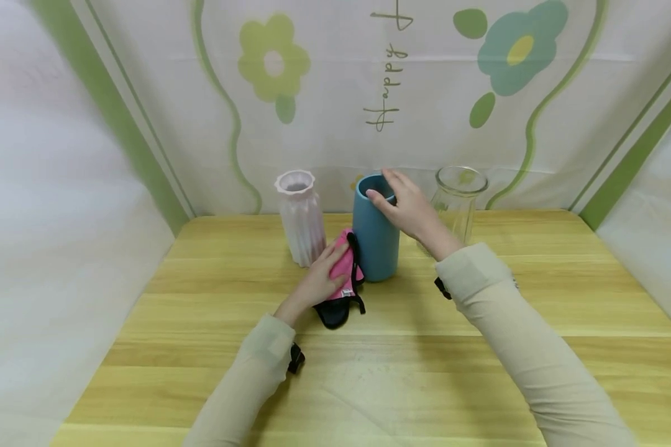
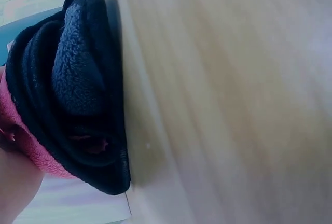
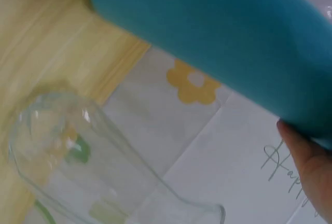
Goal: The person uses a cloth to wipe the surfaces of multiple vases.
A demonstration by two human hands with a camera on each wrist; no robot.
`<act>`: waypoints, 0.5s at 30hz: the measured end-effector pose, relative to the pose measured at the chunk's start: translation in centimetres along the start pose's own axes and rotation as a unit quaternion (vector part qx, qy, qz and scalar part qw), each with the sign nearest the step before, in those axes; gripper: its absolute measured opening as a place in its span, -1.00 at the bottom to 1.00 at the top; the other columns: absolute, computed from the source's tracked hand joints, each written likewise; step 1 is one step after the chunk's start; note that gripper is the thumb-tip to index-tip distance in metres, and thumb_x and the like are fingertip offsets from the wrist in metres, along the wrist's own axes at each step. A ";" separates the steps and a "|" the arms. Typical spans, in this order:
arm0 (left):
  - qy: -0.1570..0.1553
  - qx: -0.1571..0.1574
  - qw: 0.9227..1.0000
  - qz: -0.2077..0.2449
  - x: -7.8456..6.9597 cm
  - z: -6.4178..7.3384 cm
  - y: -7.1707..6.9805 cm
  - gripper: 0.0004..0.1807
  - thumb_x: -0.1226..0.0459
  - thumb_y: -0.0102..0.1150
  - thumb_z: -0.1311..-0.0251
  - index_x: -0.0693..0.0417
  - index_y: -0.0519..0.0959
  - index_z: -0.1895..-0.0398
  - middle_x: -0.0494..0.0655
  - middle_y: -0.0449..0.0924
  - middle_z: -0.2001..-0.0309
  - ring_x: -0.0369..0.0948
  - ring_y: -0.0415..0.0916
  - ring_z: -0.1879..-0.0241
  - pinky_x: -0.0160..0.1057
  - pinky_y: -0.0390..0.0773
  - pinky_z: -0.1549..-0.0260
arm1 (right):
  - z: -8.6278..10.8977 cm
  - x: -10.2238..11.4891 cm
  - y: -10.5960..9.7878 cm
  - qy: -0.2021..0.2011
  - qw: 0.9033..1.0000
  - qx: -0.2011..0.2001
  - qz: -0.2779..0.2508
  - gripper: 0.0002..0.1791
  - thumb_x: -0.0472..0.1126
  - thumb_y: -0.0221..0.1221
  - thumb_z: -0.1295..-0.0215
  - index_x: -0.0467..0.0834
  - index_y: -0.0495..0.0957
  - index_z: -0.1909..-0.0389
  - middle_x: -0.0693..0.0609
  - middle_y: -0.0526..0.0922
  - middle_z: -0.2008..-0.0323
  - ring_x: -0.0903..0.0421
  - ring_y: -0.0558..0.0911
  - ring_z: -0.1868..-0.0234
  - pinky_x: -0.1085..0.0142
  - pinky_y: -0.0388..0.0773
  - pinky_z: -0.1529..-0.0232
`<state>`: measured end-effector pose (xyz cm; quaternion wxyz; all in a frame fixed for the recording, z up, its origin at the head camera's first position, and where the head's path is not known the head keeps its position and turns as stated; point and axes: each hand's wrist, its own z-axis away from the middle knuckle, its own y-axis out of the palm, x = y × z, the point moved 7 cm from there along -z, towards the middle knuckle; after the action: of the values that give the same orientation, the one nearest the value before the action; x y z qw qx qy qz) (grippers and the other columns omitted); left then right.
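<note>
A tall blue vase stands upright on the wooden table. My right hand grips it at the top, thumb on the near side of the rim and fingers on the far side. In the right wrist view, fingers touch the blue wall near the rim. My left hand holds a pink and black cloth low against the vase's left side. The left wrist view shows the cloth's folded, fuzzy dark layers on the tabletop; most of that hand is hidden there.
A pale pink fluted vase stands left of the blue one. To the right is a clear glass vase, partly behind the right forearm. A patterned white curtain hangs behind the wooden table.
</note>
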<state>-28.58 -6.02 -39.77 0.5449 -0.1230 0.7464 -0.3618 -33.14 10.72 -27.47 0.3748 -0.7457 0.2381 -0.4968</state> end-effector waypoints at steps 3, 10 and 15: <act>0.009 -0.021 1.000 0.017 -0.2 -0.1 -0.2 -0.24 0.40 0.18 -0.18 0.04 0.15 -0.46 0.14 0.00 -0.50 0.15 0.05 -0.45 0.15 0.21 -0.35 | -0.2 -0.3 -0.2 -0.021 0.999 0.021 0.016 -0.11 0.38 -0.14 -0.32 -0.11 0.05 -0.48 -0.17 0.12 -0.47 -0.17 0.14 -0.47 -0.13 0.16 -0.40; 0.064 -0.090 0.993 0.042 -3.2 -0.7 -2.3 -0.22 0.40 0.19 -0.17 0.00 0.13 -0.47 0.13 0.01 -0.50 0.13 0.14 -0.42 0.13 0.32 -0.29 | -0.4 -0.5 -0.2 -0.052 0.996 0.072 0.011 -0.11 0.38 -0.19 -0.34 -0.07 -0.07 -0.51 -0.10 -0.03 -0.53 -0.10 -0.03 -0.53 -0.10 0.01 -0.47; 0.109 -0.120 0.986 0.030 -6.1 -1.2 -4.2 -0.24 0.42 0.16 -0.17 0.08 0.14 -0.46 0.18 -0.12 -0.52 0.17 0.04 -0.45 0.16 0.35 -0.26 | -0.1 -0.4 -0.1 -0.030 0.997 0.072 -0.001 -0.09 0.37 -0.16 -0.34 -0.07 -0.12 -0.52 -0.11 -0.04 -0.52 -0.14 0.01 -0.52 -0.14 0.06 -0.44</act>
<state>-28.27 -4.93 -32.34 0.4522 -0.1245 0.8428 -0.2641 -33.33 11.03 -27.58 0.4335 -0.7316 0.1897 -0.4908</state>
